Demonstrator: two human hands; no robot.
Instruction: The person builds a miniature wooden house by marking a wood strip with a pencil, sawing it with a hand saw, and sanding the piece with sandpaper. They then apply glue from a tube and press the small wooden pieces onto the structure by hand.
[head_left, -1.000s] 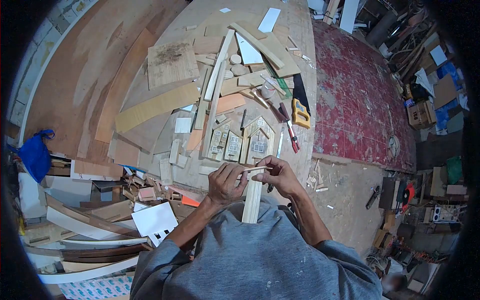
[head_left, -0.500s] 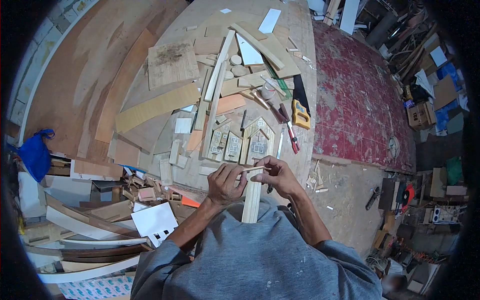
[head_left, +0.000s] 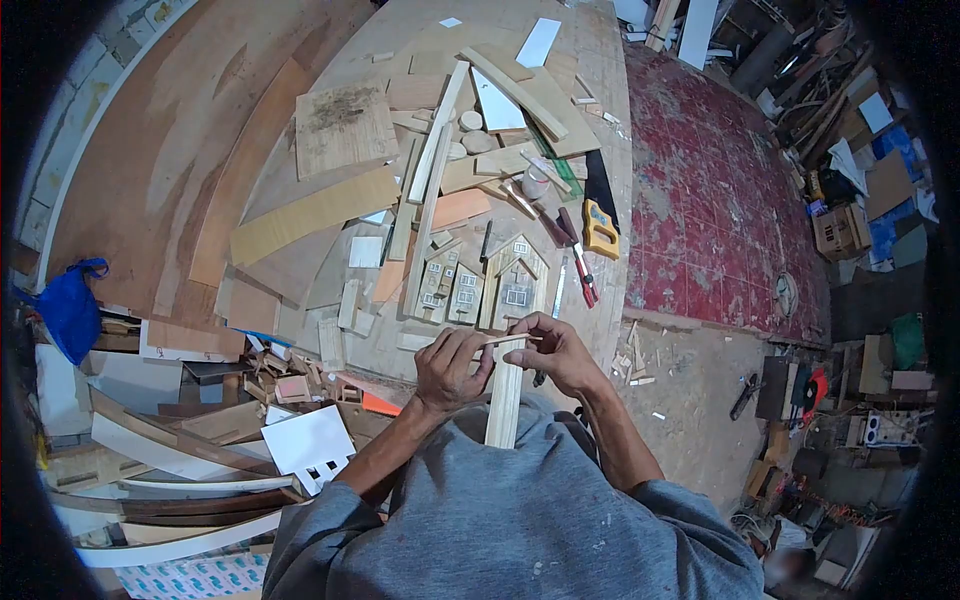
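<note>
Between both hands lies a thin strip of wood (head_left: 507,339), held across the top of a pale wooden board (head_left: 504,405) that points back toward my chest. My left hand (head_left: 450,366) pinches the strip's left end with fingers curled. My right hand (head_left: 556,352) grips its right end between thumb and fingers, the thumb close to the board. Just beyond the hands stand small wooden house shapes with printed-looking windows: a larger one (head_left: 517,285) on the right and a smaller one (head_left: 436,283) on the left.
A yellow-handled saw (head_left: 601,228) and a red-handled tool (head_left: 586,280) lie on the right of the workbench (head_left: 590,330). Long wood strips (head_left: 431,200), a square board (head_left: 346,128) and a white jar (head_left: 535,182) are farther back. Offcuts (head_left: 290,385) pile up at lower left.
Hardly anything differs. Both hands keep the same hold on the strip, and the board stays in place apart from a very slight shift.
</note>
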